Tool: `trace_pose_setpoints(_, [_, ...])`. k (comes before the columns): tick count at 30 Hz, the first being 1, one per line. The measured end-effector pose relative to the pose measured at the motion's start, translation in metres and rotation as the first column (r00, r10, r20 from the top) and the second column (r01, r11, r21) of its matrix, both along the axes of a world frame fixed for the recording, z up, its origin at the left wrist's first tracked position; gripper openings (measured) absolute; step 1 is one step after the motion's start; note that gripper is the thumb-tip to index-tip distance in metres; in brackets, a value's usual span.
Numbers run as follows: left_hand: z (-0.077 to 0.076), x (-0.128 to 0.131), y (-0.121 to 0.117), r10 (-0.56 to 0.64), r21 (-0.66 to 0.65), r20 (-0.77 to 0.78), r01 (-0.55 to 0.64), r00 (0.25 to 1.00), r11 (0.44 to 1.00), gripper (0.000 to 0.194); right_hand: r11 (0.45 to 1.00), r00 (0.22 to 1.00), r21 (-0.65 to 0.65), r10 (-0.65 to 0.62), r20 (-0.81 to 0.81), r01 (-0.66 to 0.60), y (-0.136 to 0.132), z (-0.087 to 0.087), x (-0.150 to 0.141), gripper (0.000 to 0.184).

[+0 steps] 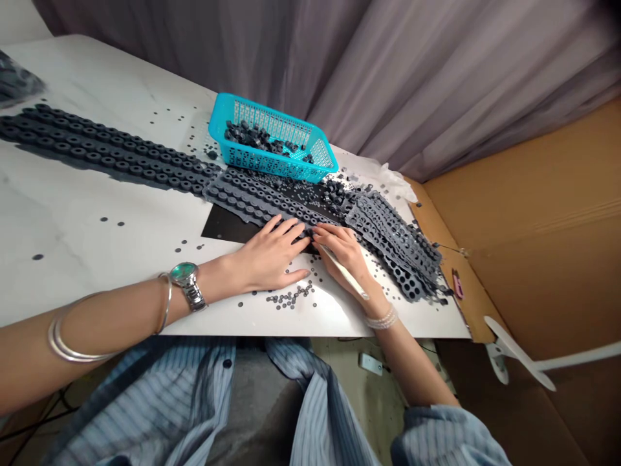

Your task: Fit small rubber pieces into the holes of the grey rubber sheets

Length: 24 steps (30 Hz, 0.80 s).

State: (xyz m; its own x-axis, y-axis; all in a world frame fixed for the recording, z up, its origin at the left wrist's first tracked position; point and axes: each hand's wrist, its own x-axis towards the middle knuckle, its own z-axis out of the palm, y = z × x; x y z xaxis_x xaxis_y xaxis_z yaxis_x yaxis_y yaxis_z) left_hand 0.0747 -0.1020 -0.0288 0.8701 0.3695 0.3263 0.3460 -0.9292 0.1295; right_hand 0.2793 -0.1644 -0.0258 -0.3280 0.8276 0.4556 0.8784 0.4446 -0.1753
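My left hand (272,255) lies flat, fingers apart, with its fingertips on a grey perforated rubber sheet (257,202) of moulded round pieces. My right hand (342,255) is closed around a thin white stick (343,272), and its fingertips meet the same sheet close to my left fingers. The sheet lies partly on a black mat (226,224). Small loose dark rubber discs (290,296) are scattered just below my hands. A folded pile of similar sheet (395,243) lies right of my right hand.
A blue plastic basket (272,139) holding dark rubber pieces stands beyond my hands. A long dark rubber strip (97,150) runs across the white marble-look table (82,220) to the left. Cardboard (524,220) walls the right side, and a grey curtain (427,77) hangs behind.
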Motion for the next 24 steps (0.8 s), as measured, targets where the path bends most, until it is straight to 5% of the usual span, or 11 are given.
trace_pose_setpoints(7, [0.0, 0.0, 0.001, -0.002, -0.022, -0.008, 0.001, 1.0, 1.0, 0.061, 0.999, 0.995, -0.016, 0.046, 0.093, -0.045, 0.008, -0.01, 0.008, 0.022])
trace_pose_setpoints(18, [-0.002, 0.001, 0.001, -0.009, -0.028, -0.005, 0.009, 1.0, 1.0, 0.06, 0.985, 0.964, 0.069, -0.138, -0.228, 0.157, -0.003, -0.004, -0.008, 0.014])
trace_pose_setpoints(24, [-0.001, 0.0, 0.0, -0.012, -0.009, 0.004, 0.012, 1.0, 1.0, 0.06, 0.993, 0.956, 0.005, -0.111, -0.272, 0.117, -0.008, 0.0, -0.003, 0.007])
